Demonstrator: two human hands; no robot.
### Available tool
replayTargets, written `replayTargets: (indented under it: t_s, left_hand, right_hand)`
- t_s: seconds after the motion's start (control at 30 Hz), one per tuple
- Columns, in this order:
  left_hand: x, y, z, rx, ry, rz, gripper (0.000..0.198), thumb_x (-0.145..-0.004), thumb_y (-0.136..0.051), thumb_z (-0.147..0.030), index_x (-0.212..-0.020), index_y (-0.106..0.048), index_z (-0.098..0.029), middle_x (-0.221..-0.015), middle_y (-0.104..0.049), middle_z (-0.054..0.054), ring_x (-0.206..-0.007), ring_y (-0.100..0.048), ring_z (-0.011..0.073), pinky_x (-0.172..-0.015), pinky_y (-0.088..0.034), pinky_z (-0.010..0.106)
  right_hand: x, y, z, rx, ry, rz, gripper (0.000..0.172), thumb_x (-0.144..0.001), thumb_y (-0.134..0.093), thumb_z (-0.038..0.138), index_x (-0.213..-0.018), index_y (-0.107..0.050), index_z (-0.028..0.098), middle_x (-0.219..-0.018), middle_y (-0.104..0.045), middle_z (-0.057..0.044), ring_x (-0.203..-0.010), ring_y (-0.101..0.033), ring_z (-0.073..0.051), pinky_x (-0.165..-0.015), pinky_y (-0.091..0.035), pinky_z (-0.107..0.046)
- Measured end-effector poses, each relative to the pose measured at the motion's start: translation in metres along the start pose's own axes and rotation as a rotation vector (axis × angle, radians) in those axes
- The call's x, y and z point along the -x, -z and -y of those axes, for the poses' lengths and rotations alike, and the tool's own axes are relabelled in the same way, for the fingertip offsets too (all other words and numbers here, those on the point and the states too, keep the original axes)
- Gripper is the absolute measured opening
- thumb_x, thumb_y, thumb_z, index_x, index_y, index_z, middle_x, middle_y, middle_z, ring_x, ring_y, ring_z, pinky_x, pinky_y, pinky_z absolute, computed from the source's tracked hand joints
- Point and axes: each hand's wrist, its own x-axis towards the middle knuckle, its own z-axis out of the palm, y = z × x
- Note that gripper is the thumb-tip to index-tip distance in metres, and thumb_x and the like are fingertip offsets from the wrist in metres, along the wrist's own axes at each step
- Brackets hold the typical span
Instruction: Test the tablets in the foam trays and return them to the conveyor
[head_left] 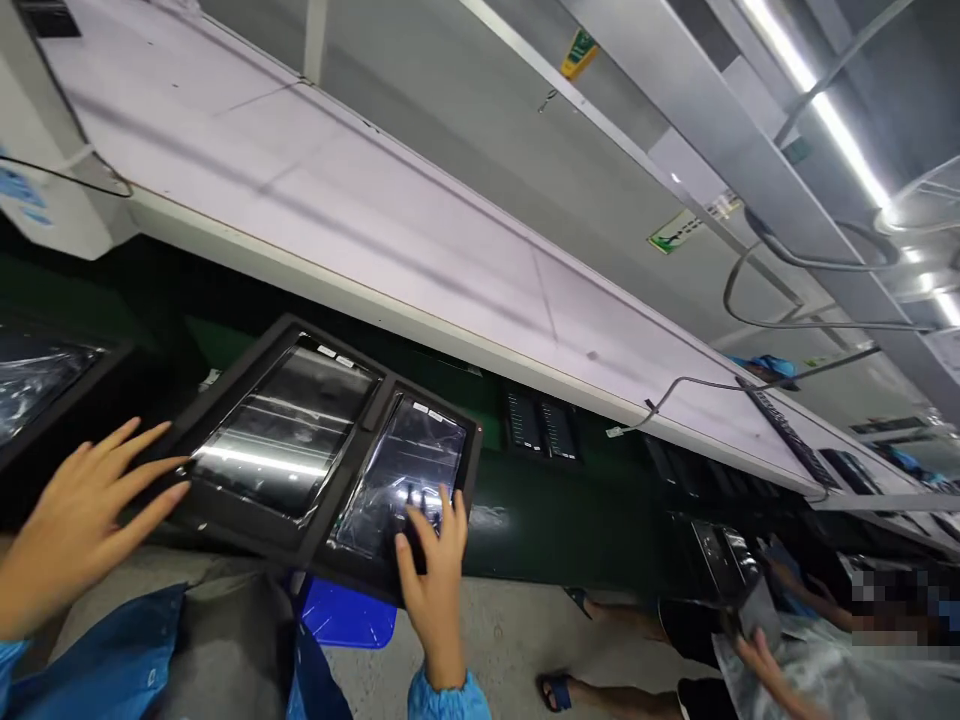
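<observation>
A black tray (379, 410) with two compartments lies tilted across the green work surface. Each compartment holds a glossy dark panel, the left panel (285, 425) and the right panel (409, 470), both with small white labels at the top and shiny clear film. My left hand (94, 515) is open at the tray's left edge, its fingertips at or just over the rim. My right hand (437, 580) is open over the lower right of the right panel, fingers spread; whether they touch the film I cannot tell. Neither hand grips anything.
Another black tray with a film-covered panel (37, 380) is at the far left. Farther along the green surface (540, 530) sits a dark tray with labelled pieces (541, 425). A white shelf (420, 250) runs above, with a hanging cable (675, 385). A co-worker's hand (761, 660) is at right.
</observation>
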Motion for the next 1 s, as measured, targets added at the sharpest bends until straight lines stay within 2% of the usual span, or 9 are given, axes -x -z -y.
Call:
replayTargets:
  t_s: [0.1,0.17,0.27,0.4,0.6,0.87,1.0]
  left_hand:
    - [0.005,-0.009,-0.013,-0.047,-0.039,-0.027,0.061,-0.098,-0.027,-0.055,-0.127,-0.063,-0.015,-0.156,-0.043,0.014,-0.154,-0.02,0.0354,-0.121,-0.02,0.067]
    - [0.002,-0.012,-0.021,-0.071,0.019,-0.029,0.064,-0.099,-0.027,-0.054,-0.132,-0.059,-0.01,-0.158,-0.04,0.016,-0.155,-0.018,0.0357,-0.12,-0.019,0.068]
    - [-0.006,-0.011,-0.027,-0.044,0.07,-0.01,0.062,-0.098,-0.03,-0.054,-0.127,-0.061,-0.008,-0.158,-0.04,0.019,-0.154,-0.018,0.0372,-0.12,-0.02,0.069]
    - [-0.015,-0.013,-0.027,0.047,0.102,-0.023,0.053,-0.099,-0.034,-0.051,-0.117,-0.065,-0.013,-0.153,-0.045,0.019,-0.151,-0.026,0.0378,-0.119,-0.021,0.068]
    - [-0.016,-0.023,-0.026,0.086,0.109,-0.115,0.047,-0.098,-0.036,-0.052,-0.109,-0.068,-0.018,-0.148,-0.05,0.018,-0.147,-0.034,0.0372,-0.12,-0.024,0.064]
    - [-0.021,-0.017,-0.041,0.036,0.202,-0.038,0.05,-0.097,-0.037,-0.054,-0.117,-0.067,-0.019,-0.153,-0.047,0.015,-0.148,-0.033,0.0373,-0.12,-0.023,0.064]
    - [-0.018,-0.015,-0.036,0.035,0.245,-0.02,0.057,-0.095,-0.029,-0.059,-0.116,-0.067,-0.022,-0.152,-0.048,0.014,-0.148,-0.032,0.0376,-0.118,-0.022,0.068]
  right_hand:
    - [-0.01,-0.014,0.027,0.115,0.261,0.246,0.031,-0.098,-0.054,0.027,-0.126,-0.068,0.031,-0.167,-0.029,-0.002,-0.157,-0.01,-0.036,-0.12,-0.025,-0.069]
    - [-0.021,-0.02,0.035,0.174,0.353,0.317,0.03,-0.098,-0.055,0.025,-0.125,-0.067,0.03,-0.166,-0.03,-0.004,-0.157,-0.009,-0.038,-0.119,-0.019,-0.074]
    - [-0.034,-0.025,0.037,0.232,0.413,0.366,0.026,-0.097,-0.058,0.028,-0.121,-0.068,0.029,-0.165,-0.033,-0.006,-0.157,-0.008,-0.04,-0.117,-0.014,-0.078]
    - [-0.04,-0.027,0.037,0.257,0.43,0.397,0.023,-0.094,-0.062,0.03,-0.116,-0.068,0.026,-0.161,-0.04,-0.008,-0.156,-0.01,-0.039,-0.118,-0.015,-0.077]
    - [-0.041,-0.026,0.036,0.279,0.425,0.418,0.031,-0.091,-0.065,0.033,-0.121,-0.064,0.026,-0.166,-0.029,-0.008,-0.157,-0.006,-0.04,-0.119,-0.016,-0.076]
    - [-0.044,-0.024,0.034,0.258,0.395,0.442,0.029,-0.094,-0.062,0.037,-0.12,-0.065,0.026,-0.165,-0.031,-0.008,-0.157,-0.009,-0.041,-0.118,-0.019,-0.075]
    - [-0.043,-0.024,0.039,0.268,0.375,0.491,0.034,-0.089,-0.068,0.037,-0.121,-0.065,0.025,-0.164,-0.033,-0.01,-0.156,-0.011,-0.042,-0.118,-0.019,-0.074]
